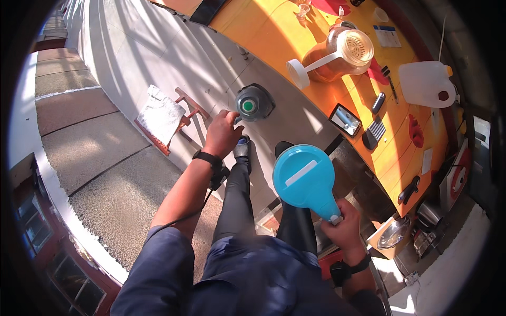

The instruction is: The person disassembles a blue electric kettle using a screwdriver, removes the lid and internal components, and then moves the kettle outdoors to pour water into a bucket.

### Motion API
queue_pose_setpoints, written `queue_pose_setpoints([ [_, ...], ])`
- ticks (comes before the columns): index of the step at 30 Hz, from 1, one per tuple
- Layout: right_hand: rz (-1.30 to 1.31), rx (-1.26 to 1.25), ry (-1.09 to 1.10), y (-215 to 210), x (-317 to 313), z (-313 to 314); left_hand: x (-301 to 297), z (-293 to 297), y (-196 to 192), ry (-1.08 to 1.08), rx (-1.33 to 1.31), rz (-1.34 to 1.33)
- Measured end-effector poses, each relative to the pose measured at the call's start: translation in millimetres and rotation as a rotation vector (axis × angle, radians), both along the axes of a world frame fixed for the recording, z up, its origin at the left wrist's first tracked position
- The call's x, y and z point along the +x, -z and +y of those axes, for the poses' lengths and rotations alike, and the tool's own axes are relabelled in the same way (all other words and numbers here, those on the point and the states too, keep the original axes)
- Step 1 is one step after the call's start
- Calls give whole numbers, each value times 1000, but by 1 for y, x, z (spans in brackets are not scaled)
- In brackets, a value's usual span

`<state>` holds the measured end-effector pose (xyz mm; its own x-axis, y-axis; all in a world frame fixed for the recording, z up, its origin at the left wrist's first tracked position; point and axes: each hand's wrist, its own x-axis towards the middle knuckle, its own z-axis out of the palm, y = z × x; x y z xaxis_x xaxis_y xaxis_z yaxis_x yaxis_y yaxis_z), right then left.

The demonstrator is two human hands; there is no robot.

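My left hand (222, 135) reaches forward over the paved floor, fingers closed at the near left side of a dark, see-through jug (259, 100). That jug has a green round top and is seen from above; the exact grip is partly hidden by my fingers. In my right hand (345, 224) is a light blue funnel (303, 176), wide and round at one end and tapering to a spout in my fingers. A white strip shows on its broad face. It is held in front of my right thigh, apart from the jug.
An orange table (311, 31) runs along the right, bearing a large jar of amber liquid (329, 58), a white plastic canister (424, 84) and a phone (345, 120). A small wooden stool (192, 105) and white cloth (161, 113) stand left of the jug. A metal bowl (392, 234) lies lower right.
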<state>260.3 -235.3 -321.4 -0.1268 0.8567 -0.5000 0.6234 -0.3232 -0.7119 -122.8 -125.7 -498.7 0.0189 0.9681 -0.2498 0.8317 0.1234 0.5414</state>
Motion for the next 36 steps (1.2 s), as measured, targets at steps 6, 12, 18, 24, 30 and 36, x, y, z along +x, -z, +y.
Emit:
queue_pose_setpoints([
  [6, -6, 6, 6, 71, -26, -1, 14, 30, 79, 54, 71, 35],
  [12, 24, 19, 2, 120, -41, 5, 16, 49, 113, 38, 21, 114],
  [18, 9, -36, 8, 140, -48, 10, 7, 50, 124, 63, 129, 19],
  [24, 24, 27, -6, 157, -57, 17, 4, 44, 134, 122, 210, 0],
  [30, -29, 40, -31, 167, -62, 21, -4, 39, 138, 146, 285, -62],
  [36, -39, 32, -15, 177, -65, 19, -6, 40, 139, 160, 282, -74],
])
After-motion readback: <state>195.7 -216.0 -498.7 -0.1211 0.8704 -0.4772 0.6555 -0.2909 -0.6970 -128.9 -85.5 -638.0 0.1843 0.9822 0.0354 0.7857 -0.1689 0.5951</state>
